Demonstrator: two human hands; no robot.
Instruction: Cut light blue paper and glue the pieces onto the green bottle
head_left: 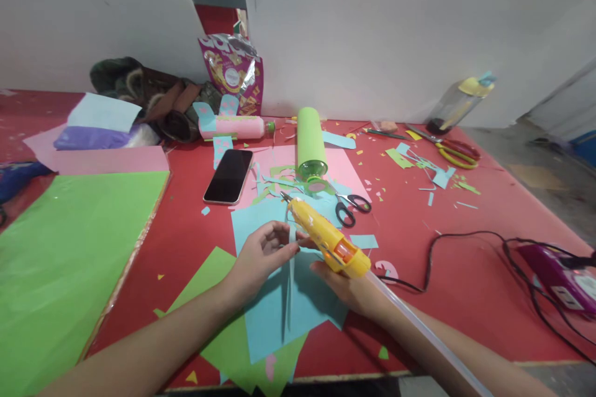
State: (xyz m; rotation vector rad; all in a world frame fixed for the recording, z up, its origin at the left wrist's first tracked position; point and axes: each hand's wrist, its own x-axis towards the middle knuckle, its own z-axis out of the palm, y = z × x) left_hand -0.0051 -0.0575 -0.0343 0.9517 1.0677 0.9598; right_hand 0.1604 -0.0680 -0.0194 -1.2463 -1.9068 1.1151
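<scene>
"So, what do we see nearest us?"

"Over the blue sheet (265, 329), the left hand (261, 254) has its fingers pinched together on a pale blue strip (291, 285), which hangs upright between the hands. The right hand (347, 285) seems clamped around the glue gun (328, 232), though the gun hides most of its fingers."

"Which step would we call it?"

"We'd judge it as gluing the strip. The next move calls for a steady pinch and fingertips clear of the nozzle; we can't tell whether nozzle and strip touch."

"Shall we count, working outward?"

"One strip in hand, one glue gun. Farther across the table (400, 248), one pair of black-handled scissors (349, 198), one phone (229, 177), one pair of red-and-yellow scissors (443, 147). Then three bottles: green-wrapped (311, 136), pink-wrapped (239, 128) and clear (459, 108). One snack bag (233, 77) leans behind. The paper scraps are too many for us."
</scene>
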